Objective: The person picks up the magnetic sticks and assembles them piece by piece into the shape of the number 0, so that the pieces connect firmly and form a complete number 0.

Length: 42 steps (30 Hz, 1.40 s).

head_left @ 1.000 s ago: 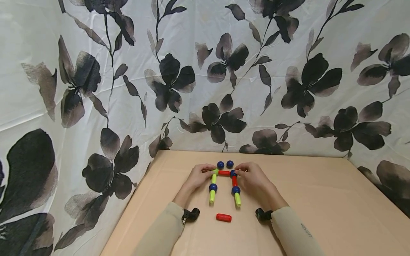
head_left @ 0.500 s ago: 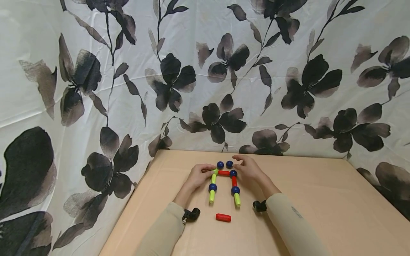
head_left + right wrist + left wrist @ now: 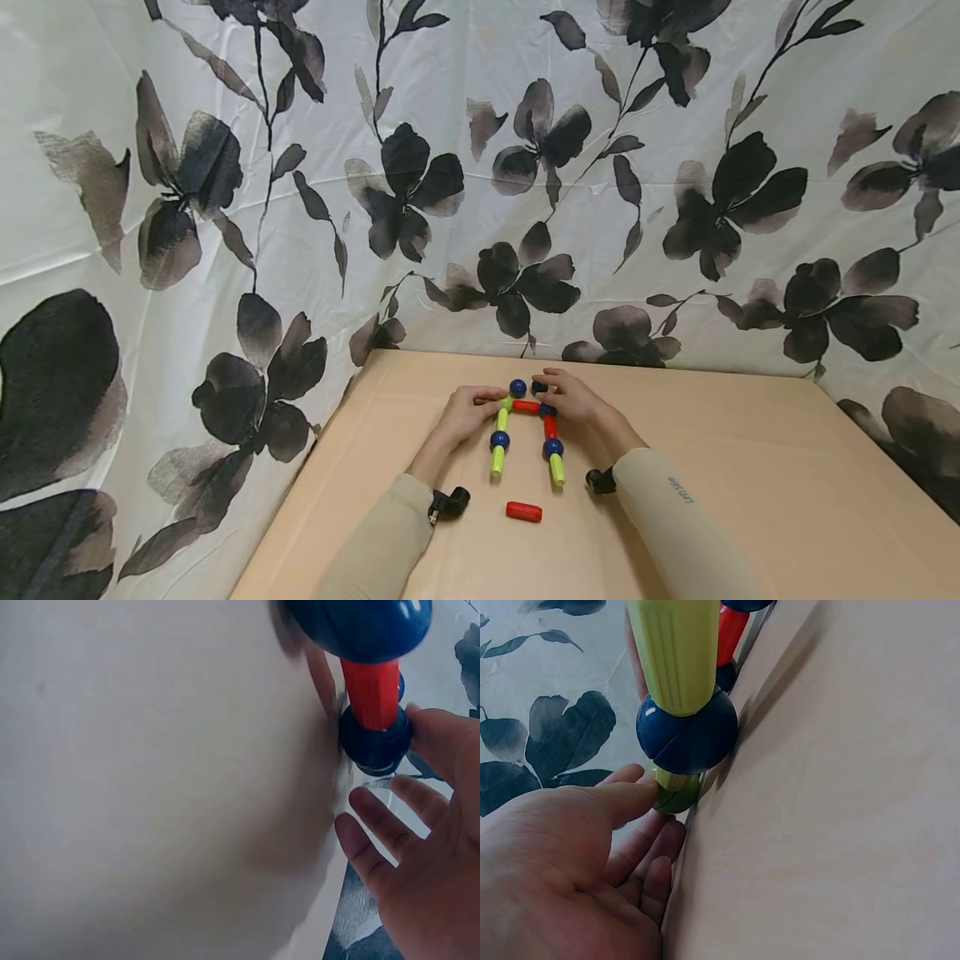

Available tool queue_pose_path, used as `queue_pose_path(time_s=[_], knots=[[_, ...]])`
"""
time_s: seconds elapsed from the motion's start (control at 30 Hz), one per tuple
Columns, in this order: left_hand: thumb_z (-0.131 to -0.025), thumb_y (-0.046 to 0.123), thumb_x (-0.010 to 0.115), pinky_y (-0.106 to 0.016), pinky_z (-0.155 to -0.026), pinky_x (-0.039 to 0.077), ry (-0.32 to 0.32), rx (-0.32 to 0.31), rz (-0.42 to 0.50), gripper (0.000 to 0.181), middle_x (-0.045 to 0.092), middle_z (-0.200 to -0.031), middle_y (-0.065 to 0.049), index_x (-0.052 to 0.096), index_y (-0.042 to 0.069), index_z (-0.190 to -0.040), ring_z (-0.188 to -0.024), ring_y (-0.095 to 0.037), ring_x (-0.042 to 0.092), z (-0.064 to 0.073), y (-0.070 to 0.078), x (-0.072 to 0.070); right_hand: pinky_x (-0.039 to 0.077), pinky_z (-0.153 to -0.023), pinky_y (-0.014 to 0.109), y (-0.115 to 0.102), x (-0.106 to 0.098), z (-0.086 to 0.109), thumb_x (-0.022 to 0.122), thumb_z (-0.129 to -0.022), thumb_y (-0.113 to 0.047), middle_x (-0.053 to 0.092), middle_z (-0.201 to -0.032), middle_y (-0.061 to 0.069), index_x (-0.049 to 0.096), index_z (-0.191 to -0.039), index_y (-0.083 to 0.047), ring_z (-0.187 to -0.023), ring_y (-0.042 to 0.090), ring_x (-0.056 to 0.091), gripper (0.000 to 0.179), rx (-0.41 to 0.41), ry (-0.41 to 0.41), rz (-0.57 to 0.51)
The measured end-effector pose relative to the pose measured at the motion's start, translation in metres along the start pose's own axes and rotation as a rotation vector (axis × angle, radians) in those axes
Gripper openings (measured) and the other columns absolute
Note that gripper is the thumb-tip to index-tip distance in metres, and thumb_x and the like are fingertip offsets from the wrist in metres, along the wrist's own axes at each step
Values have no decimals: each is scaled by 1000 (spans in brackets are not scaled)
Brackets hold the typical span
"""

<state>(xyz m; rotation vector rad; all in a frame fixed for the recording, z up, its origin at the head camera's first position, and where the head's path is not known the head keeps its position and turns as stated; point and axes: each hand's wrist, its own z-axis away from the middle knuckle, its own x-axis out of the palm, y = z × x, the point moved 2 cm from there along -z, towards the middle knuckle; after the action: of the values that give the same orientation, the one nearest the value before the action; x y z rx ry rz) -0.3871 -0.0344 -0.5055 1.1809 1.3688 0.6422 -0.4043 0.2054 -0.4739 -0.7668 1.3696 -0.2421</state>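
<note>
A magnetic building frame lies on the table, made of yellow-green and red rods joined by balls. My left hand pinches the green ball at its far left corner between thumb and fingers. At the far right corner is a blue ball, partly covered by my right hand in the head view. That hand's thumb and index finger sit around a loose blue ball behind the frame; its other fingers are spread. A second loose blue ball lies just left of it. A red rod links the far corners.
A loose red rod lies nearer to me, between my forearms. Yellow-green rods form the near ends of the frame. Behind the table hangs a floral cloth.
My right hand has let go of the frame's far right corner ball and moved back and left to the loose blue ball. The left hand stays at the green ball.
</note>
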Motion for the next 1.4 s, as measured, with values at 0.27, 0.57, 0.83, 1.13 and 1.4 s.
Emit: queue_pose_path(time_s=[0.27,0.57,0.83,1.13,1.4], knots=[[-100,16,71,-31,-85,54,-3,8,4,22,78,-118,-3,79,14,-121,-99,-14,67,-1,-1,1,55,-98,48,-2,0,0,59,-107,-23,68,-126,14,64,-136,-9,-98,28,62,33,77,128,33],[-101,15,70,-32,-88,54,-12,-1,-1,24,77,-120,-3,78,14,-123,-103,-17,67,0,1,0,55,-99,50,-1,-3,2,61,-105,-14,70,-129,15,67,-130,-8,-101,28,65,26,105,179,74],[-101,16,70,-32,-87,54,-11,-9,1,23,77,-119,-2,78,15,-122,-101,-16,67,0,1,0,56,-98,46,3,-3,0,64,-104,-13,69,-124,16,65,-126,-5,-97,25,64,24,159,169,18],[-100,17,71,-29,-86,54,-12,-8,13,23,77,-119,-2,78,15,-122,-101,-16,67,-1,1,0,54,-100,50,12,-13,6,61,-106,-24,67,-122,13,62,-130,-8,-109,31,62,28,158,222,-47],[-101,15,70,-29,-83,53,-15,2,12,22,77,-119,-4,78,14,-121,-99,-16,66,-3,-1,-1,54,-102,51,6,-25,21,62,-106,-24,66,-127,15,61,-133,-6,-114,34,63,33,80,257,-96]])
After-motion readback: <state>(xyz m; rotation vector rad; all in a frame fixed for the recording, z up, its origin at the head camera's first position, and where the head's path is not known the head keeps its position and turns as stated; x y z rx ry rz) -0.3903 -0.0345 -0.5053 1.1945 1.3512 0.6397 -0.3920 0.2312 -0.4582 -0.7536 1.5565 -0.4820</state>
